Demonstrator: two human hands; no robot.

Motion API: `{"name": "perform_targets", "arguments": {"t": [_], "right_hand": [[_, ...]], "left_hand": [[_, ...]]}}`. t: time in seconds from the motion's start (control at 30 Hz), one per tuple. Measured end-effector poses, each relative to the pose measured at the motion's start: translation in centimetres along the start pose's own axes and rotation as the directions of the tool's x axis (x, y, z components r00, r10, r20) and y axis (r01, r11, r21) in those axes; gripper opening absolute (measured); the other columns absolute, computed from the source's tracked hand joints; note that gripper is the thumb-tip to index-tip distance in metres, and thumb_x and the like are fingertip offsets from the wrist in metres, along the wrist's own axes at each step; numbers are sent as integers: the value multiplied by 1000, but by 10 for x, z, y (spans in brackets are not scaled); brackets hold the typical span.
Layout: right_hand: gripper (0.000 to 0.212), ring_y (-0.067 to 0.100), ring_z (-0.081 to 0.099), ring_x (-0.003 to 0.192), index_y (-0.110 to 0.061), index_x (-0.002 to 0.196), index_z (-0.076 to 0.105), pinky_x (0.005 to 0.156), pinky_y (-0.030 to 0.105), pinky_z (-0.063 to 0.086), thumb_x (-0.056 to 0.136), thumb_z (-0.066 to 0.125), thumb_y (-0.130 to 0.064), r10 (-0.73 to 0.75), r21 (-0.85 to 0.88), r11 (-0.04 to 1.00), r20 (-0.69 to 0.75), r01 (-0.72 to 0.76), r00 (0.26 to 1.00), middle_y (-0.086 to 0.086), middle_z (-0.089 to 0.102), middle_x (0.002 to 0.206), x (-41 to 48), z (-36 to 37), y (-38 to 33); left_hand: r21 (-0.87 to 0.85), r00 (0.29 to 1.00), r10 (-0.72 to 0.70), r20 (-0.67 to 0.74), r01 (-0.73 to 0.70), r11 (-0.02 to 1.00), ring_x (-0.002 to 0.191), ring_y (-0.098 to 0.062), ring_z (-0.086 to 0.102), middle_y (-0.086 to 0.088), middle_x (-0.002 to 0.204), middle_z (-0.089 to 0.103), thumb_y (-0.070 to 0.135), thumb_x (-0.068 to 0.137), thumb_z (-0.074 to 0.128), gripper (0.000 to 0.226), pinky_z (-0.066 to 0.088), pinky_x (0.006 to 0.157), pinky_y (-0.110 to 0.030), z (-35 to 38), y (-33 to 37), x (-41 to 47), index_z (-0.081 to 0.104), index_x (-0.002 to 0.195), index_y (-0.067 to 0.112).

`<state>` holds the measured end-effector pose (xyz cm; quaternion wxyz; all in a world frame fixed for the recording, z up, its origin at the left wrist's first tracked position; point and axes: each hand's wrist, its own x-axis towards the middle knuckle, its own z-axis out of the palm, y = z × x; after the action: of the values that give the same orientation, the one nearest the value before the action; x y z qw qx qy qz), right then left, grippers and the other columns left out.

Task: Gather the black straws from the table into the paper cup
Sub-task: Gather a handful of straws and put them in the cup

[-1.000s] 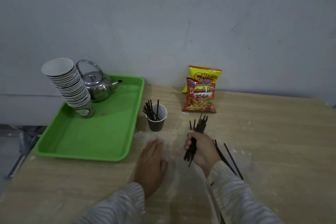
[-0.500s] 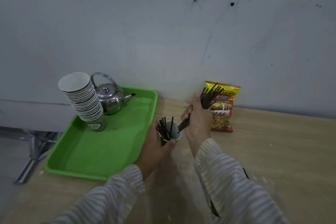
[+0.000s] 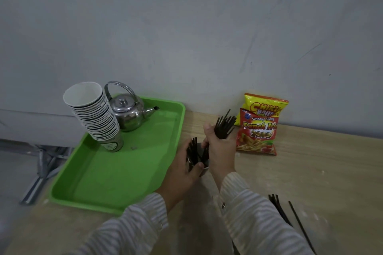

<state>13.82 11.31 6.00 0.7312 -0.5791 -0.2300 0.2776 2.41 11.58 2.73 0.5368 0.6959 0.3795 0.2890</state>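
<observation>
A small dark paper cup [image 3: 203,170] stands on the wooden table just right of the green tray, mostly hidden by my hands. Several black straws [image 3: 192,152] stick up out of it. My left hand [image 3: 182,170] wraps around the cup's left side. My right hand [image 3: 220,149] grips a bundle of black straws [image 3: 224,125], its lower ends down in the cup and its upper ends fanning toward the snack bags. More loose black straws [image 3: 278,210] lie on the table to the right of my right sleeve.
A green tray [image 3: 116,176] holds a steel kettle [image 3: 128,113] and a leaning stack of paper cups [image 3: 95,114]. Two snack bags [image 3: 259,128] lean against the grey wall. The table's left edge drops to the floor beside the tray.
My right hand carried the straw bundle from the table's middle up to the cup and lowered its ends in. My left hand left the table and took hold of the cup.
</observation>
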Motion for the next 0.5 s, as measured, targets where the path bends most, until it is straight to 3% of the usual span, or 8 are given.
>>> {"name": "perform_targets", "arguments": {"t": [0.07,0.2,0.27,0.4,0.5], "right_hand": [[25,9,46,38,-23,57,61,43,21,43,79,70,-15,-7,-6,1000,36,7,999,-7,51,40,-1,-2,2],[26,11,47,44,-15,59,55,50,19,44,81,67,-10,-39,-51,998,76,43,996,-1,51,45,-1,-4,4],[27,10,46,44,-15,58,54,50,18,44,83,66,-11,-48,-56,997,83,52,995,-1,50,45,-3,-3,4],[31,15,46,47,-13,58,54,51,27,42,86,59,-24,-35,-34,999,84,38,996,-5,50,45,-7,0,-3],[33,11,48,49,-15,60,56,50,21,44,88,52,-31,-48,-26,998,66,50,997,-8,50,47,-10,-1,-6]], "left_hand": [[19,1000,0,-6,0,1000,116,16,42,22,128,45,22,77,59,66,33,92,-2,0,-1,1,26,121,57],[38,1000,5,-23,-4,999,112,20,42,33,123,42,22,77,59,66,33,86,2,0,-2,2,27,117,64],[33,1000,-4,-22,4,999,116,16,41,29,126,42,25,77,59,66,33,91,-2,1,-1,2,25,121,60],[32,1000,1,-18,0,999,126,-6,41,5,140,42,28,77,58,69,35,103,-28,2,-4,1,25,138,32],[46,1000,-5,-13,5,999,129,-10,39,2,143,40,28,78,57,70,35,106,-34,2,-4,1,23,139,29]]}}
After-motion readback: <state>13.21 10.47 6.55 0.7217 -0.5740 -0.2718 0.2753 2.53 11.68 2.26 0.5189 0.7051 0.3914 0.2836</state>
